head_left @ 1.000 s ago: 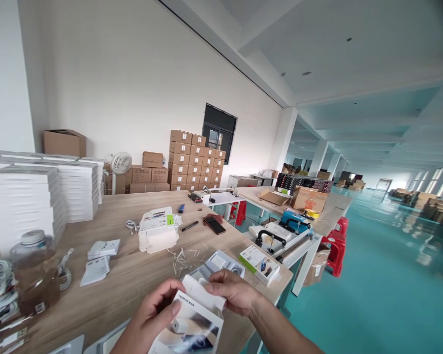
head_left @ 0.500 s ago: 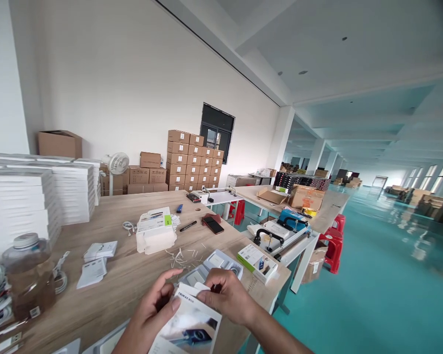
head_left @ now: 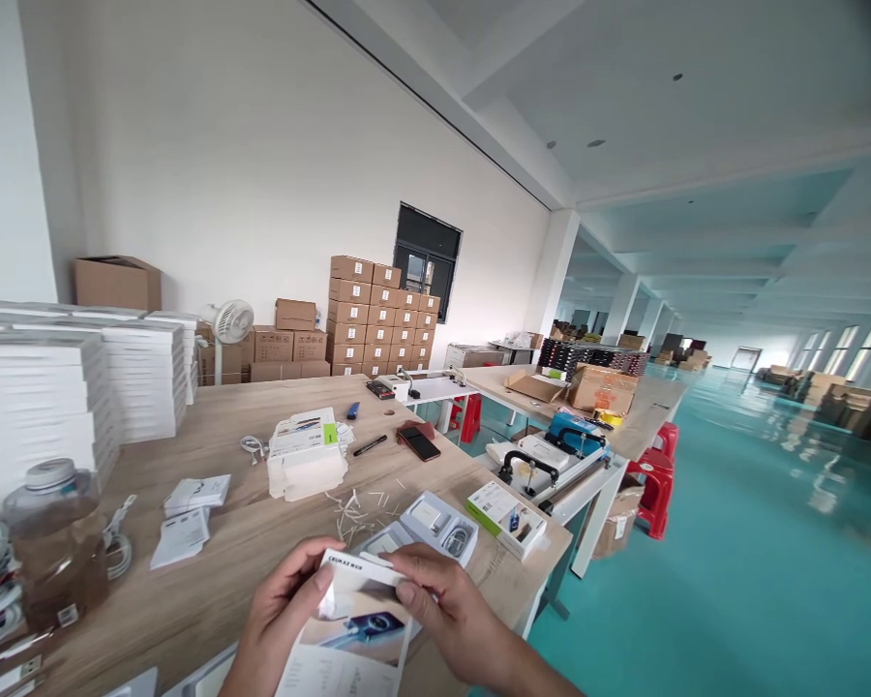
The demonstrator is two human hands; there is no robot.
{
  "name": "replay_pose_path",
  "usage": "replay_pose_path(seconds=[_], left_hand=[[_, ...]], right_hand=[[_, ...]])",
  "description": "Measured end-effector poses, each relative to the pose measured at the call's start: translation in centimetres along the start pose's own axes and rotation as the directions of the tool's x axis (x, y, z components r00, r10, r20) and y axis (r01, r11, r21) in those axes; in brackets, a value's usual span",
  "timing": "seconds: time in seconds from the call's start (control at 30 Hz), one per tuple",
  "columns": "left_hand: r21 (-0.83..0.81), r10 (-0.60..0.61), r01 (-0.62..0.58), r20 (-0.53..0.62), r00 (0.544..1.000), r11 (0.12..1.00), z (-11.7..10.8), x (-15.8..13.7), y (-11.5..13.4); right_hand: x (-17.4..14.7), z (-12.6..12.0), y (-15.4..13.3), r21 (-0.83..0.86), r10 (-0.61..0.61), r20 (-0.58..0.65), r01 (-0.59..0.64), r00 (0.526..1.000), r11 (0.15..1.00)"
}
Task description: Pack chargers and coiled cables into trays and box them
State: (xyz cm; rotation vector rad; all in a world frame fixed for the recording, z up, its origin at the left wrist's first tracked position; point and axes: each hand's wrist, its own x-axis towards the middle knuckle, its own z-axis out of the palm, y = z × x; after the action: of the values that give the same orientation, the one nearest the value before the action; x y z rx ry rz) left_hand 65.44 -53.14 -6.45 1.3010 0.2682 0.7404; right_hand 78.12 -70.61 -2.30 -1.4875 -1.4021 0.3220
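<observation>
Both hands grip a white printed carton [head_left: 355, 629] whose front carries a picture of a phone with a cable plugged in. My left hand [head_left: 286, 605] holds its left edge, thumb on the printed face. On the upper right corner, my right hand [head_left: 454, 610] has its thumb in front and its fingers over the top flap. Just beyond the hands lie white trays [head_left: 446, 523], one showing a charger and a coiled cable; the hands partly cover them. A closed white and green box [head_left: 506, 518] rests to the right, near the table edge.
Paper scraps [head_left: 359, 511], a phone [head_left: 419, 442], a pen [head_left: 370, 444] and a stack of flat cartons [head_left: 306, 465] lie further back. Leaflets [head_left: 181, 535], a large jar [head_left: 58, 552] and stacked white boxes [head_left: 141, 378] stand left. A clamp fixture [head_left: 529, 472] is at right.
The carton's top flap, raised and pinched before, is now folded down along the top edge. My right hand has shifted lower onto the corner, and the carton has turned slightly more upright.
</observation>
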Motion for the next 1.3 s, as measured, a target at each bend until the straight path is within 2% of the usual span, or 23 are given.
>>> replay_pose_path(seconds=[0.07, 0.17, 0.27, 0.33, 0.43, 0.63, 0.77, 0.9, 1.1, 1.13, 1.2, 1.27, 1.3], left_hand=[[0.087, 0.001, -0.008, 0.075, 0.997, 0.996, -0.3, -0.1, 0.1], [0.272, 0.065, -0.116, 0.188, 0.98, 0.955, -0.3, -0.5, 0.3], [0.377, 0.182, -0.237, 0.176, 0.967, 0.895, 0.1, -1.2, 0.6], [0.4, 0.223, -0.271, 0.162, 0.961, 0.876, 0.4, -1.6, 0.6], [0.409, 0.238, -0.279, 0.149, 0.96, 0.869, 0.6, -1.8, 0.5], [0.388, 0.248, -0.277, 0.123, 0.961, 0.879, 1.0, -2.0, 0.7], [0.403, 0.238, -0.275, 0.14, 0.961, 0.873, 1.3, -2.2, 0.9], [0.409, 0.223, -0.264, 0.146, 0.964, 0.874, 1.3, -2.0, 0.9], [0.445, 0.086, -0.211, 0.286, 0.955, 0.87, 0.7, -0.3, 0.1], [0.441, 0.064, -0.183, 0.271, 0.96, 0.879, 0.5, 0.1, -0.1], [0.432, 0.033, -0.102, 0.163, 0.986, 0.896, -0.4, 0.9, -0.5], [0.379, 0.029, -0.012, -0.039, 0.999, 0.925, -2.1, 1.9, -0.6], [0.323, 0.033, 0.016, -0.146, 0.989, 0.946, -3.1, 2.4, -0.6]], right_hand=[[-0.2, 0.1, 0.2, -0.041, 0.018, -0.014, -0.018, 1.0, 0.999], [-0.2, -0.4, 1.2, -0.006, 0.146, -0.056, -0.146, 0.988, 0.989], [0.2, -1.0, 1.9, 0.102, 0.238, 0.02, -0.239, 0.971, 0.966], [0.4, -1.3, 2.2, 0.186, 0.277, 0.091, -0.289, 0.957, 0.939], [0.6, -1.3, 2.3, 0.331, 0.356, 0.133, -0.38, 0.925, 0.864], [1.1, -0.6, 3.5, 0.504, 0.45, 0.129, -0.45, 0.883, 0.737], [1.6, -0.2, 4.2, 0.532, 0.517, 0.138, -0.503, 0.845, 0.681], [1.6, -0.2, 4.5, 0.482, 0.553, 0.115, -0.533, 0.825, 0.695], [2.2, -0.1, 6.0, 0.388, 0.505, 0.053, -0.484, 0.862, 0.785], [2.9, 0.1, 6.4, 0.375, 0.492, 0.041, -0.47, 0.87, 0.799], [4.9, 0.5, 7.3, 0.374, 0.471, 0.001, -0.437, 0.882, 0.818], [7.6, 0.7, 8.4, 0.398, 0.465, -0.086, -0.398, 0.881, 0.827], [8.9, 0.8, 9.0, 0.409, 0.47, -0.139, -0.381, 0.872, 0.829]])
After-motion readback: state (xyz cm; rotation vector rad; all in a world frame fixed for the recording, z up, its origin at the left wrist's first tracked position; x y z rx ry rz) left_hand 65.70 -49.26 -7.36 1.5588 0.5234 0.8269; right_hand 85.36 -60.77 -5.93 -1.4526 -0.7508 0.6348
